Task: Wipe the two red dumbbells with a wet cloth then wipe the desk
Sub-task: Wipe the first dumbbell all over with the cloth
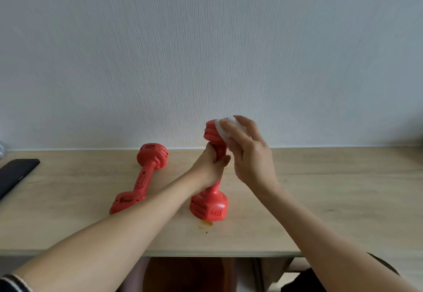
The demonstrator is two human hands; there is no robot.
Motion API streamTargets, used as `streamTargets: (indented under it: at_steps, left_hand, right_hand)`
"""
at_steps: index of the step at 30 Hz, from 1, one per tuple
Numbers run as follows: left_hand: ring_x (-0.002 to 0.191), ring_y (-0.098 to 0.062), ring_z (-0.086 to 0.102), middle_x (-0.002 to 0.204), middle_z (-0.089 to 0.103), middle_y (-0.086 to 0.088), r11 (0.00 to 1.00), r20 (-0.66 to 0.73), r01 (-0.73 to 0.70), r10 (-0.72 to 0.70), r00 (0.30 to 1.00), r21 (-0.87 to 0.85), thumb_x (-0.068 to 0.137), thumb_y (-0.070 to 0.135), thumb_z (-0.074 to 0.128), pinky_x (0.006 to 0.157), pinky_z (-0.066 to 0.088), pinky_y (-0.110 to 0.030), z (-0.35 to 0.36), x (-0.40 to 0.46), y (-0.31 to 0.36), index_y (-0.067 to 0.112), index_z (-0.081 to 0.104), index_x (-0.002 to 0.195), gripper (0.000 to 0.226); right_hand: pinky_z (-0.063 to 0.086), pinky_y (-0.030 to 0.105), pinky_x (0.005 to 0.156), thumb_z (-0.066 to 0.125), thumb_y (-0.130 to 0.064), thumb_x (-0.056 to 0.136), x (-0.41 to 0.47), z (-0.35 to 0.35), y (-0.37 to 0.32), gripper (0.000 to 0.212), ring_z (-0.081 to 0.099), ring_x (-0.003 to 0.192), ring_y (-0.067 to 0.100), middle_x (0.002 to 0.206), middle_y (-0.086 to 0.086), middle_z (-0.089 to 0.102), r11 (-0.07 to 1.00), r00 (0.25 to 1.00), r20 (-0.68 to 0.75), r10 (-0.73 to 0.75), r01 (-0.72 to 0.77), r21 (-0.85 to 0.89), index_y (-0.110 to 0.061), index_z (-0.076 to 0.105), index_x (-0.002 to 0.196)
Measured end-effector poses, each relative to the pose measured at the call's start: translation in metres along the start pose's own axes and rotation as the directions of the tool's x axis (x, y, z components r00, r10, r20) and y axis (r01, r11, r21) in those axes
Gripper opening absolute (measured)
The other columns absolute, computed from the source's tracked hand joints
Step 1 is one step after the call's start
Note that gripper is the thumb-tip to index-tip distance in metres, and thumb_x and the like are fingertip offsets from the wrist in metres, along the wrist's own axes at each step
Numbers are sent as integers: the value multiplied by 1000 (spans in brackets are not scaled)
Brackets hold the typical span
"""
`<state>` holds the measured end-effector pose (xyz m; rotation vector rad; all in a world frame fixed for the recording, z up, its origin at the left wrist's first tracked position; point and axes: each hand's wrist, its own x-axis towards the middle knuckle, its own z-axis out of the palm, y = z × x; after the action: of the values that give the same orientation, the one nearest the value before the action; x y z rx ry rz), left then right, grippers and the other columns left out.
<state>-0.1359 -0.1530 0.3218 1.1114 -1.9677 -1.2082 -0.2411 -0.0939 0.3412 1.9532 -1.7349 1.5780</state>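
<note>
The near edge of the worktop (251, 253) runs across the bottom of the view, and both forearms cross it on the way in. Just past that edge, at about 6 o'clock from the standing dumbbell (211, 204), a small orange-brown stain (207, 223) marks the wood.

That dumbbell stands on end near the middle of the worktop, its long axis close to vertical with the top leaning slightly away. The left hand (211, 166) grips its handle, fingers curled round the shaft. The right hand (248, 152) comes in from 3 o'clock, its fingers spread and fairly straight, pressing a white cloth (225, 129) against the upper head; the cloth touches the top and right face of that head. For the wipe, the surface to clean lies at roughly 10 o'clock from the right palm, so strokes would likely run around or down the vertical axis while the left hand steadies it.

The second dumbbell (142, 178) lies flat at 9 o'clock, apart from the first, its axis running from near-left to far-right; the left hand is nearer it. A dark flat object (16, 175) sits at the far left edge. To the right the wood shows open room. Beyond, the worktop meets a pale wall (206, 51).
</note>
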Motion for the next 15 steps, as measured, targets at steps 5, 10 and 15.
streamTargets:
  at_steps: [5,10,15]
  left_hand:
    - [97,-16,49,100,53,-4,998,14,-49,49,999,26,92,10,50,88,44,-38,2,-3,1,6,37,116,28]
    - [97,-18,49,100,52,-6,1000,12,-30,30,999,1,92,11,50,92,43,-41,0,-1,0,8,38,114,25]
    - [81,-12,47,83,48,3,999,18,-14,14,1000,-32,93,10,48,77,41,-32,-2,-2,1,15,36,104,17]
  right_hand:
    - [33,1,86,51,-23,96,17,-7,9,30,53,107,5,115,-8,55,925,958,49,281,-284,252,-21,59,124]
    - [33,1,85,51,-29,95,23,-8,9,32,54,109,7,114,-7,57,921,948,78,309,-319,223,-21,58,126]
    - [36,17,94,50,-21,94,8,-11,7,43,48,118,16,140,2,43,999,985,168,46,-45,-8,-22,46,137]
